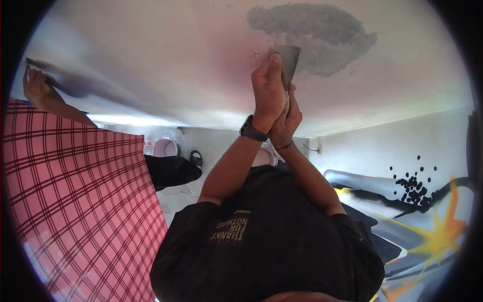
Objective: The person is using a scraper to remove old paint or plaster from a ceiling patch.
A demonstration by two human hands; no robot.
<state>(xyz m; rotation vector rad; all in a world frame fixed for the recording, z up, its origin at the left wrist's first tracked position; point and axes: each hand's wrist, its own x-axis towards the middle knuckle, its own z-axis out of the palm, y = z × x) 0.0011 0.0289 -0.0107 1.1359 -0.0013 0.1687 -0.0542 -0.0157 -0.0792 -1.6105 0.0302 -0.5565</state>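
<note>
Both my hands are raised together against a pale wall [166, 60]. My left hand [266, 93], a dark watch on its wrist, wraps the handle of a putty knife [287, 63], thumb pointing up along it. Just below and behind it, my right hand [289, 118] clasps the same handle. The knife's grey blade presses on the wall at the lower left edge of a rough grey patch [322, 38]. My black T-shirt fills the lower middle of the view.
A co-worker in a red plaid shirt [75, 201] stands at my left, one hand [37, 88] holding a tool to the wall. Two pale buckets [165, 147] [264, 157] and a black shoe [171, 171] are on the grey floor. A painted wall [422, 221] is at right.
</note>
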